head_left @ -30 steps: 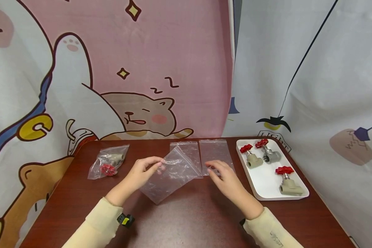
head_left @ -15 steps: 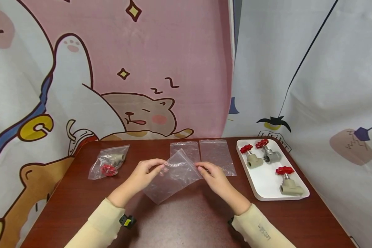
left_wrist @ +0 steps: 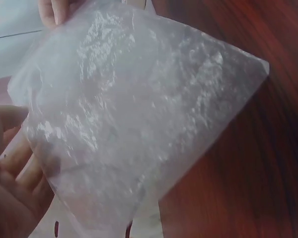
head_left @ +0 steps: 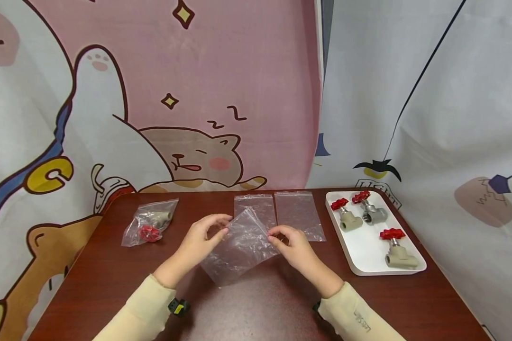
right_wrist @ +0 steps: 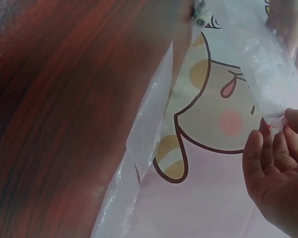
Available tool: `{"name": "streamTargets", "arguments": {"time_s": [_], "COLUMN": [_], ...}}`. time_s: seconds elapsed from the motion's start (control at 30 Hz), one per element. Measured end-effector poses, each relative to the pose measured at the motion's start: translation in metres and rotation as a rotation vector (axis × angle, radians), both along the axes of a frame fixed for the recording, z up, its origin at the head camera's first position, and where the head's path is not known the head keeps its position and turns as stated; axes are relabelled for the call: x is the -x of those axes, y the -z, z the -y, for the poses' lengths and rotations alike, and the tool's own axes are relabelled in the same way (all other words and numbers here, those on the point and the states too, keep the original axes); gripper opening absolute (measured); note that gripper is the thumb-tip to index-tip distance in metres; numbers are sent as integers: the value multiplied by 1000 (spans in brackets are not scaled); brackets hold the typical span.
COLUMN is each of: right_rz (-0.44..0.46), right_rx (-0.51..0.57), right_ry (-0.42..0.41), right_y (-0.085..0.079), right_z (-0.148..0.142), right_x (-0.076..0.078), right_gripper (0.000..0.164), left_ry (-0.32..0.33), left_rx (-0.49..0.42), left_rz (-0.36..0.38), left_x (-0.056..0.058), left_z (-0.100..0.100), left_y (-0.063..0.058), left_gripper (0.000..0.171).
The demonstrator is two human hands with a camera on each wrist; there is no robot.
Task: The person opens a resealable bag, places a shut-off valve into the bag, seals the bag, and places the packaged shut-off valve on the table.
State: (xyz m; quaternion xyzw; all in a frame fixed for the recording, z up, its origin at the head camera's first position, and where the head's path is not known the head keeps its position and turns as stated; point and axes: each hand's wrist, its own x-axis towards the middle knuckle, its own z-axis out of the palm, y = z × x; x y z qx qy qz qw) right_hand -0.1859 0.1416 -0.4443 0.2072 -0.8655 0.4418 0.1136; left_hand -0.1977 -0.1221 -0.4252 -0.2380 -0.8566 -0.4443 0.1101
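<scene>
Clear zip bag [head_left: 243, 251] is held between both hands, over the middle of the table [head_left: 256, 308]. Bag is turned askew: long axis is laid diagonally, near-left to far-right. Zip edge is faced far-right, slanted from the far corner to the right corner. Opposite edge is faced near-left, one corner pointed near. Film is wrinkled. Whether the mouth is parted can't be told; same for near corner vs table contact.

Left hand [head_left: 197, 243]: grip is curled at the bag's left edge, film pinched between thumb and fingers; how firmly can't be read. Right hand [head_left: 297, 248]: zip edge is pinched between thumb and fingertips, toward the right corner.

Two more bags are laid flat beyond: left flat bag [head_left: 262, 203] and right flat bag [head_left: 299, 213], side by side, long axes near-far, zip edges far. Left one is partly covered in view by the held bag.

Far left: bagged valve [head_left: 149, 225], red handwheel turned near, beige body to the far right of it.

Right: white tray [head_left: 367, 255], long axis near-far, three red-handled valves [head_left: 398, 256] set inside, two far, one near.
</scene>
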Motion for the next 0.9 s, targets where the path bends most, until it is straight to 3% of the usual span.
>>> {"name": "streamTargets", "arguments": {"time_s": [0.17,0.27,0.43,0.63,0.77,0.9], "right_rz": [-96,-152,-237,-378,-412,-371], "right_rx": [-18,-29,-89,-215,-254,-216], "right_ry": [26,29,21,4,-7,-30], "right_y": [0,-1,-1,-4,-3,-1], "right_z": [3,6,11,15,15,13], "right_x": [-3,-5,-9,-13,-14,-14], "right_gripper": [6,6,8,11,12,8], "left_ry": [-82,-78,-29,-51,-64,-10], "left_rx": [-44,-74,-48,-100,-118,-169], "left_rz": [-152,-146,2,216,274,310], "left_x": [-5,-10,-18,-19,-18,-16], "left_z": [-8,-16,-30,-42,-43,-42], "left_y": [-4,-6,-7,-8,-7,-5], "left_gripper": [35,23,7,22,15,12]}}
